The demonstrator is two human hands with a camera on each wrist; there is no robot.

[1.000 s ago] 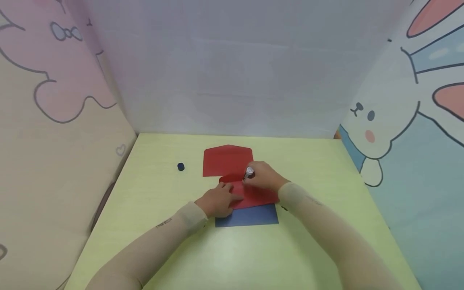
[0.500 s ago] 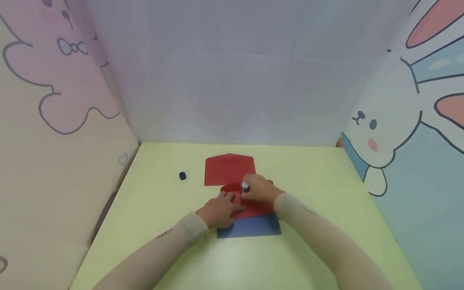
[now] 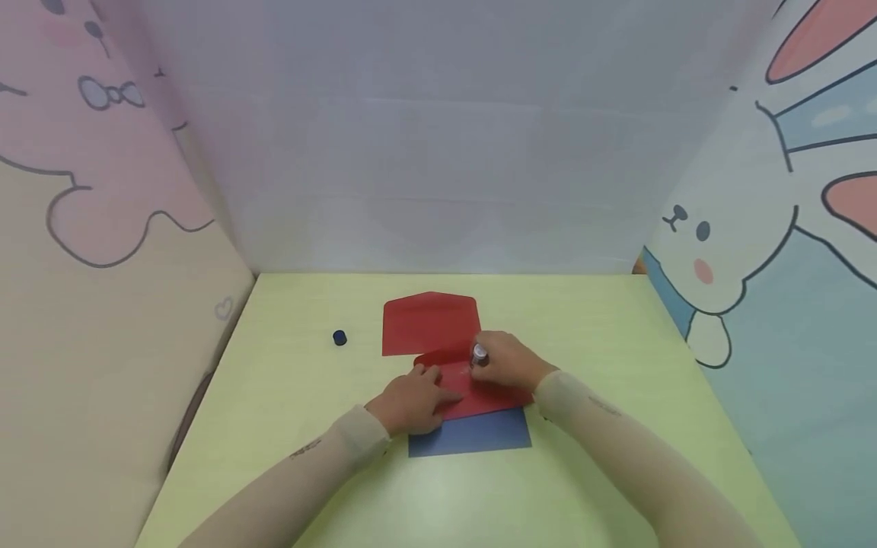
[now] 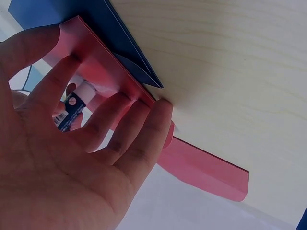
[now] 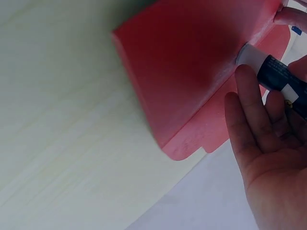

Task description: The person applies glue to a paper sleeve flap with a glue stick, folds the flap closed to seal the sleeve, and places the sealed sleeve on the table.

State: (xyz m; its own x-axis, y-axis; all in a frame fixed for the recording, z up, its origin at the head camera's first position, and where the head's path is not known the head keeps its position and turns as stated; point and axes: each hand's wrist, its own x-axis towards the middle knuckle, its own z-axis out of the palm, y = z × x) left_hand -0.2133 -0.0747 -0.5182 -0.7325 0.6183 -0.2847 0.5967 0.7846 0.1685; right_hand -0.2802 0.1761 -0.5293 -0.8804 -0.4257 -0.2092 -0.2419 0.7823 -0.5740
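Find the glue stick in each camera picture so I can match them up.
Head: glue stick below and slightly right of centre, in the right hand.
Left wrist: glue stick at left, beyond the left hand.
Right wrist: glue stick at upper right, running toward the edge.
Shared landmark: the red envelope the left hand touches.

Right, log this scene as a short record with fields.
Left hand: fingers rest on the near red envelope
Right hand: grips the glue stick, white end at the flap's crease
Near red envelope: flap open, overlaps the blue envelope
Far red envelope: on the table, beyond the near one
Dark blue cap: on the table, left of the envelopes
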